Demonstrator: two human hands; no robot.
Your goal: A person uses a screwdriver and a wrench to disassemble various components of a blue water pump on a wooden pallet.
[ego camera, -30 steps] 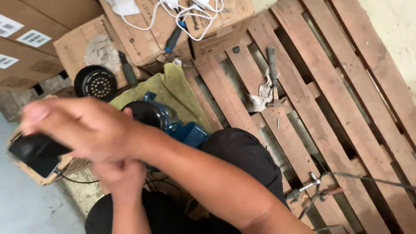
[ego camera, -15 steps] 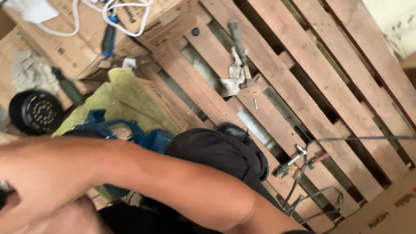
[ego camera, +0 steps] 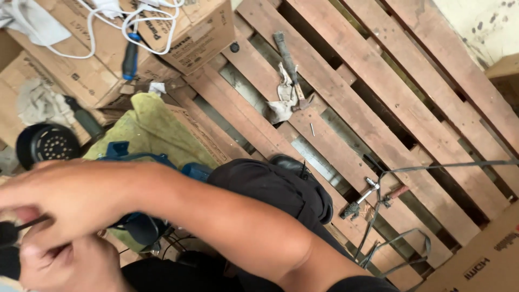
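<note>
Item: black tool [ego camera: 8, 246], at the lower left edge, mostly out of view. We are judging it stiff and fairly light, with a thin black stem [ego camera: 32, 223] running from it; the thick body looks the safer place to take hold, not the stem.

Left hand [ego camera: 67, 267]: curling around the tool's body from below, fingers bent; how tightly it is closing we cannot tell.
Right hand [ego camera: 70, 203]: reaching across above, blurred, fingers drawn together and seemingly pinching the stem.

Beyond the hands: blue machine [ego camera: 154, 224] over a green cloth [ego camera: 157, 130]; round black disc [ego camera: 47, 143]; black trouser knee [ego camera: 270, 186].
On the pallet [ego camera: 378, 70]: hammer [ego camera: 289, 65], rag [ego camera: 281, 97], bent wire [ego camera: 400, 211].
Farthest: boxes [ego camera: 200, 32], white cable [ego camera: 135, 16], screwdriver [ego camera: 130, 57].

Change from the frame half a second ago: we are seeing the view shifting right, the disc coming fully into view, the forearm lying lower.
</note>
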